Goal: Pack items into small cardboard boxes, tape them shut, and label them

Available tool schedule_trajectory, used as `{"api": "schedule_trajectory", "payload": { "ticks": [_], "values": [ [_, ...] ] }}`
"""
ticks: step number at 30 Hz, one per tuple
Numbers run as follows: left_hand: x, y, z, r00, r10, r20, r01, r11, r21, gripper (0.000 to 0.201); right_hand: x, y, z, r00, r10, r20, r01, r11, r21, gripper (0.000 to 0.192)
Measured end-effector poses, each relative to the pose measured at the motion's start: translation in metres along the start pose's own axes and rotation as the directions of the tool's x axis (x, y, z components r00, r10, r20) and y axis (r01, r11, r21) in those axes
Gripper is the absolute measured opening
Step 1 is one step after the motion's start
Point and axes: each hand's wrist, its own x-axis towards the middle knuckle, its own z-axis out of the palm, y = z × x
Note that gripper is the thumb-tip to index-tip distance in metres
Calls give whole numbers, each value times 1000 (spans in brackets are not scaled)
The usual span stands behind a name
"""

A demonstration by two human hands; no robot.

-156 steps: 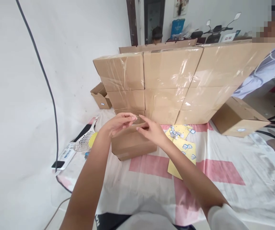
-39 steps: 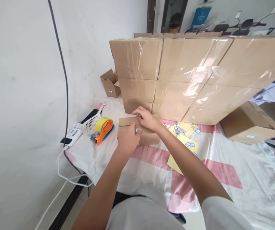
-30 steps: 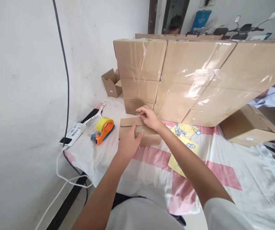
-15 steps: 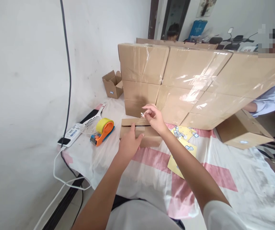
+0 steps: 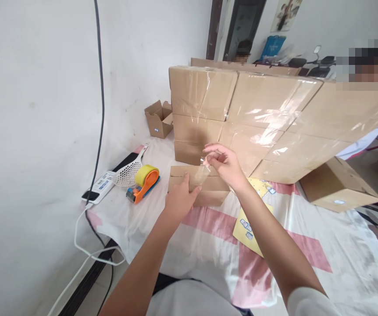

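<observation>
Checked cloth (image 5: 208, 245), cardboard box (image 5: 208, 193), clear tape (image 5: 202, 174)

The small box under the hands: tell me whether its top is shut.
Shut: the small box has its flaps flat; the right hand lifts clear tape off it.

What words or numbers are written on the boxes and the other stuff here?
No text here can be read.
White label on the small open box: too small to read.
White label on the side box: blurred.
Print on the power strip: too small.
Stickers on the yellow sheet: too small to make out.
Blue sign at the back: blurred.
</observation>
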Motion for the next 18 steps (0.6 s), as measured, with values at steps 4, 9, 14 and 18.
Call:
{"api": "schedule_trajectory", "payload": {
  "ticks": [4,9,14,18],
  "values": [
    [0,-2,0,1000,-8,4,8,1000,25,79,-1,-16,4,1000,19,0,-19,998,68,10],
    [-1,-4,1,1000,1,23,-2,1000,24,83,2,-39,-1,988,152,-15,-150,985,79,18],
    [-1,-8,3,1000,9,-3,-9,999,38,93,8,-60,-13,898,427,104,-439,887,145,25],
    [0,-10,4,1000,9,12,-10,999,46,92,12,-50,-20,837,511,195,-545,811,211,30]
  ]
}}
